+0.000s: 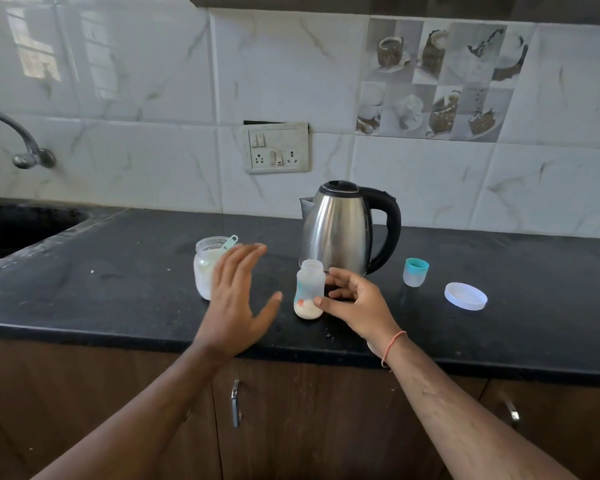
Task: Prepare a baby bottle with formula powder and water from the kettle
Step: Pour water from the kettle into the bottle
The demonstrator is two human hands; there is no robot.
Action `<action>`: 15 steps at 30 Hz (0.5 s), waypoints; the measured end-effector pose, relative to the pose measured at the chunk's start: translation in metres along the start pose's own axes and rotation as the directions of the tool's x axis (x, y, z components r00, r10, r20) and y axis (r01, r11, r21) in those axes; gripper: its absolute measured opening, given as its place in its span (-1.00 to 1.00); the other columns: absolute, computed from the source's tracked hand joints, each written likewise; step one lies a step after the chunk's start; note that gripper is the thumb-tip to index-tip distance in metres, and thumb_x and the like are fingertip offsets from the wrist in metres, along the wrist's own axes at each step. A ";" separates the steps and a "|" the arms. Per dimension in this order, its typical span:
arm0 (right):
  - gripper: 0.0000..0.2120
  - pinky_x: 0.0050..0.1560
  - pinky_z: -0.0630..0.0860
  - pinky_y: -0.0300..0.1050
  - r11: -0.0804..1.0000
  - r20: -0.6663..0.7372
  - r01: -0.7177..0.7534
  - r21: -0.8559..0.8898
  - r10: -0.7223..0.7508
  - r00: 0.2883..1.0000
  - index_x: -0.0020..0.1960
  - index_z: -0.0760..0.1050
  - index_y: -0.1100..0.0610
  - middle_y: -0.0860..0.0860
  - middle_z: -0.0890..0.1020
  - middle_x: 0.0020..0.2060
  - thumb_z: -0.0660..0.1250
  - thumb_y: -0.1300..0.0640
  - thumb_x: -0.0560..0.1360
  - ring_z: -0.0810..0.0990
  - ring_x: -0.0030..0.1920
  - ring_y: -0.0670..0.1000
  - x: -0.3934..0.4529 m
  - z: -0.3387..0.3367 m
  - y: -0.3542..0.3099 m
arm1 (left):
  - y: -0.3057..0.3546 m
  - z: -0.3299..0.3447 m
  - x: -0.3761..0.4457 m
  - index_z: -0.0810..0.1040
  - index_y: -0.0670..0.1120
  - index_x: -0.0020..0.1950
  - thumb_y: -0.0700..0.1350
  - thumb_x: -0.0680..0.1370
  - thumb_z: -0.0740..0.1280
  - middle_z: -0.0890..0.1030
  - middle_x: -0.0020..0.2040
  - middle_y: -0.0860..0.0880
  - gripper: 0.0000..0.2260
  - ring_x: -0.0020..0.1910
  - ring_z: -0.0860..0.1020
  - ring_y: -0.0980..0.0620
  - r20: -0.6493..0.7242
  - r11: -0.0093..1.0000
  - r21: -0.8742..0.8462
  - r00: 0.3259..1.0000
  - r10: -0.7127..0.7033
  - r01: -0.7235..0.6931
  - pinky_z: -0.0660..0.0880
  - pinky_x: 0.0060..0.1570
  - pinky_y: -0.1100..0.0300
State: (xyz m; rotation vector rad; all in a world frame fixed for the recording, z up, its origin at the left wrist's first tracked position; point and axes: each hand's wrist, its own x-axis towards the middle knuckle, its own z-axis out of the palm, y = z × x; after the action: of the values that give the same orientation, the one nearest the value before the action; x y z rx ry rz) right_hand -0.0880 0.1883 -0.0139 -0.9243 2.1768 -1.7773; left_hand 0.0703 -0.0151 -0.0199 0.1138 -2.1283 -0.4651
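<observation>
The small clear plastic baby bottle [309, 289] stands open on the black stone counter [118, 289], just in front of the shiny steel kettle [340, 226]; powder sits at its bottom; the right hand [357, 303] pinches its side; the left hand [238, 299] hovers flat with fingers spread, holding nothing; the bottle looks light and tippy, so hold its middle; the kettle is likely heavy, so take its black handle [388, 230]; the open powder jar [210, 268], teal cap [415, 271] and white lid [465, 296] stand clear.
</observation>
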 end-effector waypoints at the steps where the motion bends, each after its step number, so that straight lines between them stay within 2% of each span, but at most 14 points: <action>1: -0.40 0.30 0.65 -0.04 0.999 -0.028 0.004 0.047 -0.003 1.000 0.45 0.57 0.00 -0.16 0.76 0.17 0.68 0.07 0.46 0.72 0.15 -0.09 -0.001 -0.002 0.000 | 0.008 0.008 0.001 0.27 0.01 0.69 0.08 0.61 0.50 0.29 0.58 0.22 -0.28 0.63 0.16 0.31 0.072 0.996 -0.080 0.997 -0.038 0.044 0.06 0.60 0.37; 4: -0.59 0.35 0.63 -0.04 0.990 -0.140 0.011 0.141 0.009 0.990 0.38 0.61 -0.01 -0.14 0.77 0.14 0.58 0.10 0.56 0.71 0.17 -0.15 -0.004 -0.010 0.002 | 0.019 0.029 0.008 0.20 0.06 0.72 0.12 0.56 0.55 0.39 0.55 0.22 -0.17 0.50 0.39 0.32 0.270 0.950 -0.221 0.950 -0.158 0.221 0.34 0.46 0.34; 6: -0.69 0.36 0.63 -0.01 0.985 -0.211 0.004 0.172 0.032 0.977 0.33 0.64 -0.05 -0.15 0.77 0.11 0.53 0.08 0.60 0.71 0.16 -0.19 -0.004 -0.017 0.003 | 0.024 0.036 0.016 0.22 0.08 0.71 0.16 0.54 0.57 0.42 0.52 0.23 -0.16 0.43 0.45 0.29 0.367 0.948 -0.178 0.912 -0.183 0.262 0.38 0.39 0.35; 8: -0.73 0.36 0.64 0.05 0.982 -0.271 -0.001 0.189 0.053 0.961 0.31 0.66 -0.06 -0.15 0.77 0.09 0.51 0.04 0.62 0.71 0.15 -0.20 -0.004 -0.023 0.006 | 0.027 0.039 0.024 0.31 0.10 0.66 0.17 0.53 0.57 0.50 0.41 0.26 -0.23 0.31 0.51 0.28 0.451 0.947 -0.144 0.870 -0.197 0.289 0.42 0.20 0.45; 10: -0.76 0.37 0.64 0.08 0.981 -0.318 0.000 0.192 0.062 0.946 0.29 0.67 -0.06 -0.14 0.76 0.09 0.50 0.02 0.63 0.71 0.16 -0.17 -0.003 -0.030 0.008 | 0.025 0.042 0.027 0.44 0.09 0.56 0.19 0.55 0.55 0.59 0.31 0.25 -0.36 0.19 0.57 0.25 0.494 0.946 -0.093 0.839 -0.227 0.311 0.47 0.07 0.43; 13: -0.80 0.37 0.63 0.08 0.987 -0.394 0.016 0.162 0.050 0.918 0.27 0.66 -0.07 -0.15 0.73 0.08 0.46 0.03 0.65 0.70 0.14 -0.15 0.002 -0.042 0.009 | 0.022 0.046 0.027 0.56 0.08 0.40 0.24 0.54 0.54 0.67 0.16 0.23 -0.50 0.10 0.63 0.22 0.506 0.934 -0.047 0.815 -0.283 0.353 0.59 0.09 0.22; 15: -0.82 0.37 0.62 0.10 0.989 -0.471 0.045 0.138 0.025 0.882 0.25 0.65 -0.08 -0.15 0.71 0.06 0.44 0.05 0.66 0.69 0.11 -0.14 0.011 -0.053 0.007 | 0.020 0.047 0.026 0.58 0.09 0.30 0.25 0.53 0.54 0.67 0.08 0.23 -0.57 0.06 0.62 0.25 0.499 0.927 -0.040 0.811 -0.304 0.372 0.61 0.08 0.19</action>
State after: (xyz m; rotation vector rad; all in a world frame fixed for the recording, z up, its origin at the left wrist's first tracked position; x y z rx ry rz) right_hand -0.1263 0.2259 -0.0036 -0.5026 2.2571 -2.3291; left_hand 0.0193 0.0104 -0.0153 0.3357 -2.5720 -0.9325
